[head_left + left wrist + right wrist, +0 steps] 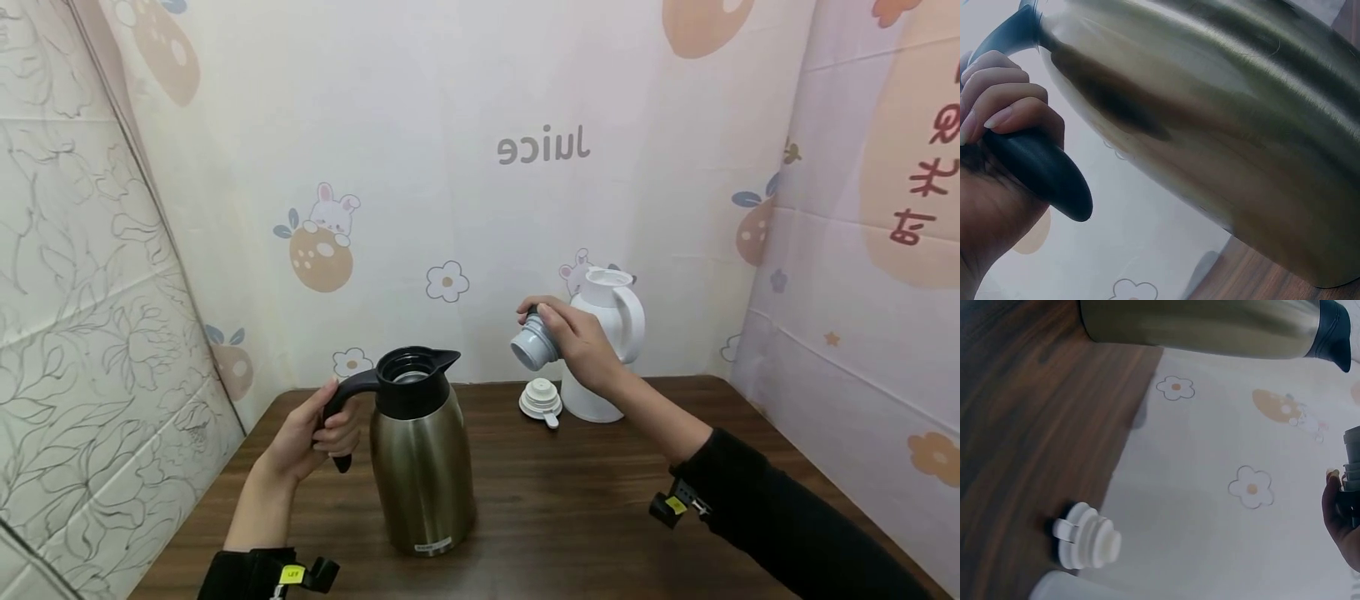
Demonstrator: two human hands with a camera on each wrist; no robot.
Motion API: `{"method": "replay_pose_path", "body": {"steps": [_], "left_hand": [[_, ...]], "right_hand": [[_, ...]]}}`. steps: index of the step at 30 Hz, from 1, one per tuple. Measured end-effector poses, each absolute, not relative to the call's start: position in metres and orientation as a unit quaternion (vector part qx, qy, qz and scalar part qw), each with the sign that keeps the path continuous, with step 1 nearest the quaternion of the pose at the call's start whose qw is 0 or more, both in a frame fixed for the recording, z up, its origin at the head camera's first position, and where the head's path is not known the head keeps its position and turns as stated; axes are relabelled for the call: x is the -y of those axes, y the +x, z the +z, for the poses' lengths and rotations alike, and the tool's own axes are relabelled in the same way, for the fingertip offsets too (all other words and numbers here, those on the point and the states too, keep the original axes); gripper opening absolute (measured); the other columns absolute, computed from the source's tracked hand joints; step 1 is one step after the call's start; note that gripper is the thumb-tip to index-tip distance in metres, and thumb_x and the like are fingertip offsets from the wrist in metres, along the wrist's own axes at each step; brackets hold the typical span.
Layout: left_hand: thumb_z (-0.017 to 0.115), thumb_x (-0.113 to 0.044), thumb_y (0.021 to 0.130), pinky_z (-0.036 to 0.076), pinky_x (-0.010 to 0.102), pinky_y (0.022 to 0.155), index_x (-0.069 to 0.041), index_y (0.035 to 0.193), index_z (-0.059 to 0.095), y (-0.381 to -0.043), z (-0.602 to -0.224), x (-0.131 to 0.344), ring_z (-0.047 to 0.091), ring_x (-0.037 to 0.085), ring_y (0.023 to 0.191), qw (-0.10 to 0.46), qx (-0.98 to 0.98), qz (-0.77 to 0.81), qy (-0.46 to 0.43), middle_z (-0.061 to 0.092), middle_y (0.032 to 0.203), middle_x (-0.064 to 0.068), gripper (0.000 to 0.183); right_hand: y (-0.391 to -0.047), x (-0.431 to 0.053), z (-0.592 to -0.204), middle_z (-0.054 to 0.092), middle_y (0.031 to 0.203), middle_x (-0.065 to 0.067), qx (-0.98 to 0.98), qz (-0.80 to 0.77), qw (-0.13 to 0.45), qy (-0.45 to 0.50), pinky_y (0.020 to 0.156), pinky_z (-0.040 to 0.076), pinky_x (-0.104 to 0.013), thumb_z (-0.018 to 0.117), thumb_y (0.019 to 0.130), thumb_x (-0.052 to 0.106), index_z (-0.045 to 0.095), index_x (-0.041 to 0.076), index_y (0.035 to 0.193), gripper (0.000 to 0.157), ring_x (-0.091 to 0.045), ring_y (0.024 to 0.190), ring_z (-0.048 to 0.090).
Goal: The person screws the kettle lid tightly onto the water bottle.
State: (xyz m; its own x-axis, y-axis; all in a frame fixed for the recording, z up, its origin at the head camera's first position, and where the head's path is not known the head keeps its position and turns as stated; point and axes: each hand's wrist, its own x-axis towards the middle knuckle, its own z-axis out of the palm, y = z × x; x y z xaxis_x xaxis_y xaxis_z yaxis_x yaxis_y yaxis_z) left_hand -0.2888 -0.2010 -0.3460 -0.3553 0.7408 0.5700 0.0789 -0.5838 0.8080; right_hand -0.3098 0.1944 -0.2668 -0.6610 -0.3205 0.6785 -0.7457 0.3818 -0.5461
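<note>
nearest us, black sleeves (780, 508) end at small black devices (667, 508) with yellow labels. the left hand (315, 429) has its fingers wrapped round the black handle (356, 385) of a gold-toned jug (423, 475), which stands on the dark wooden table (547, 508), left of the middle. we look down into its uncovered mouth (411, 377) and catch a pale metallic inside, but we cannot tell whether any liquid lies there. a little farther, the right hand (577, 337) grasps a grey stopper (534, 343) by its black top, above the table, its pale end facing down and to the left. beyond, a white lid (540, 401) with a small tab rests on the table, just beside a white jug (602, 298). the right arm hides part of that jug, and we cannot tell its contents. behind hangs a pale curtain (450, 208) printed with rabbits, fruit and flowers.
</note>
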Motion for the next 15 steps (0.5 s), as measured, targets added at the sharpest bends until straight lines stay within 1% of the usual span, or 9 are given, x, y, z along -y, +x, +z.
{"method": "replay_pose_path", "body": {"steps": [4,5,8,12,15], "left_hand": [[0.003,-0.028,0.110,0.011,0.032,0.038,-0.001,0.073,0.020,-0.289,-0.346,0.201,0.018,0.014,0.041,0.230,-0.400,0.722,0.515,0.022,0.057,-0.001,0.049],[0.003,-0.028,0.110,0.011,0.032,0.038,-0.001,0.073,0.020,-0.289,-0.346,0.201,0.018,0.014,0.041,0.230,-0.401,0.722,0.514,0.022,0.057,-0.001,0.049],[0.004,-0.028,0.111,0.011,0.032,0.038,-0.002,0.073,0.020,-0.289,-0.346,0.201,0.018,0.014,0.042,0.230,-0.403,0.723,0.512,0.022,0.057,-0.001,0.049],[0.003,-0.028,0.111,0.011,0.032,0.038,-0.002,0.073,0.020,-0.290,-0.346,0.201,0.018,0.014,0.042,0.226,-0.404,0.721,0.515,0.022,0.057,-0.002,0.048],[0.003,-0.028,0.111,0.011,0.032,0.038,-0.002,0.073,0.020,-0.290,-0.347,0.202,0.018,0.014,0.042,0.224,-0.406,0.720,0.516,0.022,0.057,-0.002,0.048]], "right_hand": [[-0.306,-0.187,-0.260,0.068,0.108,-0.004,0.800,0.406,0.264,0.354,0.052,0.053,-0.039,0.040,0.106,0.031,0.065,0.020,0.119,0.030,-0.016,0.075,0.062],[-0.305,-0.185,-0.258,0.068,0.108,-0.003,0.800,0.398,0.267,0.360,0.053,0.054,-0.039,0.040,0.106,0.031,0.064,0.022,0.118,0.029,-0.014,0.076,0.062],[-0.303,-0.179,-0.251,0.068,0.109,-0.002,0.794,0.383,0.280,0.381,0.057,0.055,-0.037,0.042,0.105,0.030,0.065,0.023,0.118,0.027,-0.012,0.081,0.062],[-0.301,-0.171,-0.242,0.067,0.111,-0.004,0.784,0.364,0.290,0.411,0.061,0.055,-0.037,0.045,0.105,0.026,0.066,0.017,0.118,0.027,-0.012,0.087,0.060],[-0.300,-0.165,-0.235,0.067,0.112,-0.002,0.780,0.348,0.296,0.428,0.067,0.055,-0.037,0.047,0.104,0.025,0.066,0.016,0.119,0.026,-0.011,0.092,0.059]]}}
